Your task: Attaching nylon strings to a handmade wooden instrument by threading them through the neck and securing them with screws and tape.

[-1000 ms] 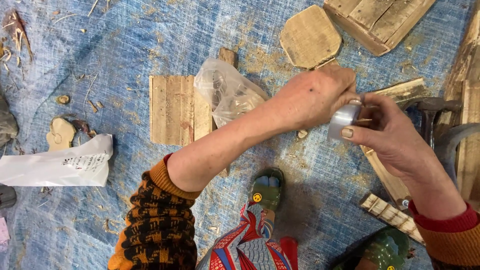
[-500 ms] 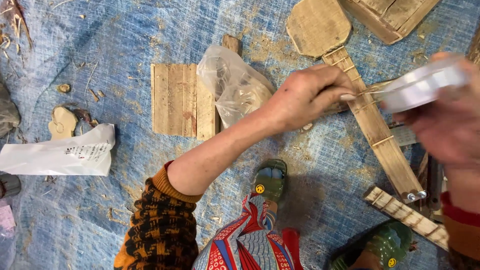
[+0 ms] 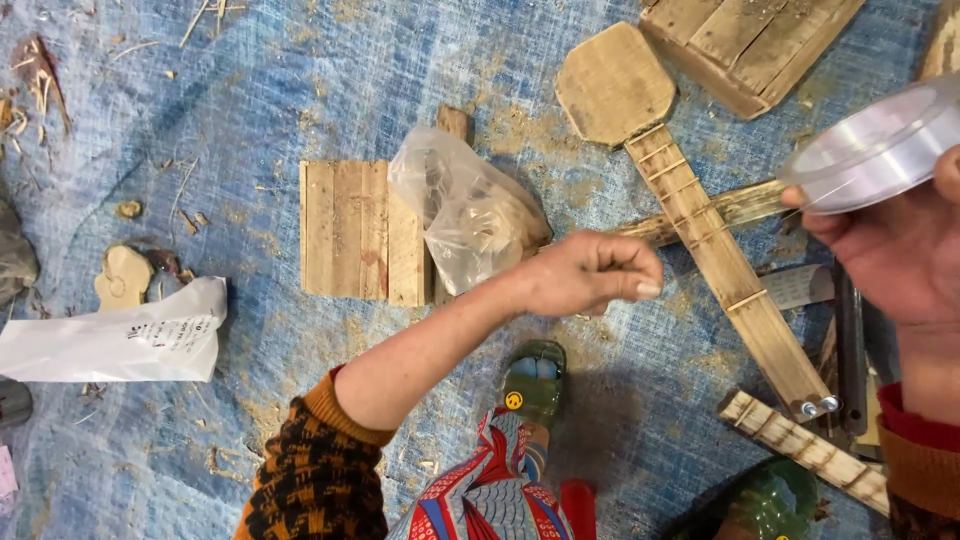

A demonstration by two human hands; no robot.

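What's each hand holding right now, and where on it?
Right hand grips the clear spool by its lower rim. Left hand is pinched shut; whether it holds a thread cannot be told.

Makeshift woodworking spot on the ground
You sit over a blue woven tarp (image 3: 300, 90) strewn with sawdust and wood shavings; slatted wooden panel (image 3: 362, 232), paddle-shaped wooden piece (image 3: 690, 190) and plank offcuts (image 3: 750, 40) lie about you
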